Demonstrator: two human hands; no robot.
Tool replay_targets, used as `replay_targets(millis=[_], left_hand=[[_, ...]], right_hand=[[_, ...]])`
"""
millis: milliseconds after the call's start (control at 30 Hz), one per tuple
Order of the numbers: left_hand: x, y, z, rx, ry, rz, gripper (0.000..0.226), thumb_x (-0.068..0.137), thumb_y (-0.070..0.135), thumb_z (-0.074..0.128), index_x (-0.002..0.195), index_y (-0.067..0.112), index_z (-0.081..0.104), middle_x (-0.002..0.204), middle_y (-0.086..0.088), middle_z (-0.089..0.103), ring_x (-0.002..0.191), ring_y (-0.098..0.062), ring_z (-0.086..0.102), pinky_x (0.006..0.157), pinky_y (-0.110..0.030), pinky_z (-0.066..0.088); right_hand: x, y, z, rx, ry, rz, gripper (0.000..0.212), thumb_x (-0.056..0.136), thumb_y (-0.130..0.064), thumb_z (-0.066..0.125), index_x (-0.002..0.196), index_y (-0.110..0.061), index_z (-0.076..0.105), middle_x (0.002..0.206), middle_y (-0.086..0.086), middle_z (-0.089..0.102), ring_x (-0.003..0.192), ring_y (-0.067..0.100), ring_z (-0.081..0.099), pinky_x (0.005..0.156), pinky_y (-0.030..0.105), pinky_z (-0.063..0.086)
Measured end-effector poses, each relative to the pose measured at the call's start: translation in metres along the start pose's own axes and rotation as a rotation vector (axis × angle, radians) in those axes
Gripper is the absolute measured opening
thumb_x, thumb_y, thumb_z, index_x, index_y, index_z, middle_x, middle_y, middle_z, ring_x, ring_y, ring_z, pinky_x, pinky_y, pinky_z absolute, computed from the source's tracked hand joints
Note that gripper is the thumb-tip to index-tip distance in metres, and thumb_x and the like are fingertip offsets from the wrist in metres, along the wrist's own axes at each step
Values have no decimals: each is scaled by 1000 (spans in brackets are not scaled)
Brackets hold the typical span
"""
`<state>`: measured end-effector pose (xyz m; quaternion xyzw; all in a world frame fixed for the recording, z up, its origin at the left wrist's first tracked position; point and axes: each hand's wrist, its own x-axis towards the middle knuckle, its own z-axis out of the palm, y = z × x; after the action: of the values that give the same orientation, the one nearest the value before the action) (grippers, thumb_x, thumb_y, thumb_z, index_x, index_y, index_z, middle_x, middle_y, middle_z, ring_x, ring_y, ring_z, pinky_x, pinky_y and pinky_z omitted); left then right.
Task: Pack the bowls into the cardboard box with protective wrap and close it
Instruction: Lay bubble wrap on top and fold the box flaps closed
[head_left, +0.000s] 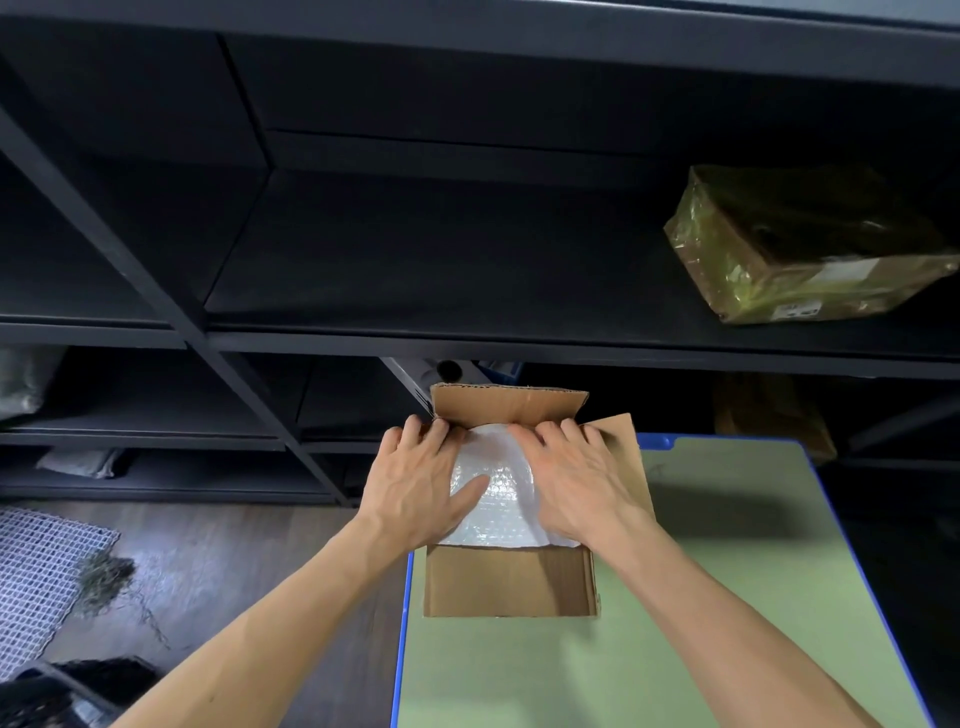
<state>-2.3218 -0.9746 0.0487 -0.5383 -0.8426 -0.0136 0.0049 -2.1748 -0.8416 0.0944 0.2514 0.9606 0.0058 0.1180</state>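
**Item 1. Cardboard box**: stands on the green bench, at its far left corner. The far flap is upright, the right flap is splayed outward and the near flap is folded down toward the person. The left flap is hidden. The flaps are presumably left open to keep the mouth reachable.

**Item 2. Bubble wrap**: lies inside the box and fills the opening. A rounded white outline under it suggests a bowl (no bowl is plainly visible, so the count cannot be told).

**Item 3. Left grip**: released, fingers spread flat on the wrap at the box's left side, fingertips at the far wall. It is probably pressing the padding down and tucking its edge.

**Item 4. Right grip**: released likewise, palm down on the wrap at the box's right side. The two together spread the pressure evenly.

**Item 5. Dark shelving**: directly behind the box.

**Item 6. Film-wrapped parcel**: on a shelf, well beyond the box and to its right.

**Status:** the padding looks nearly settled, and closing has not yet begun.
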Motion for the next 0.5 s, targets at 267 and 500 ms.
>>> replay_targets(millis=[267,500], left_hand=[[-4,-2,1,-20,-37,8,74,92,72,22,147,27,41,131,4,60,127,-31,42,99,-41,37],[-2,-3,-4,-13,-69,24,77,91,74,19,145,25,43,130,4,59,125,-29,41,98,-40,36]], right_hand=[[0,16,0,-15,-14,-47,69,87,-34,47,151,-17,30,135,-3,53,120,23,39,104,36,29],[-2,20,-3,-55,-25,-98,66,80,-45,45,139,-16,46,121,-3,57,108,22,41,102,37,31]])
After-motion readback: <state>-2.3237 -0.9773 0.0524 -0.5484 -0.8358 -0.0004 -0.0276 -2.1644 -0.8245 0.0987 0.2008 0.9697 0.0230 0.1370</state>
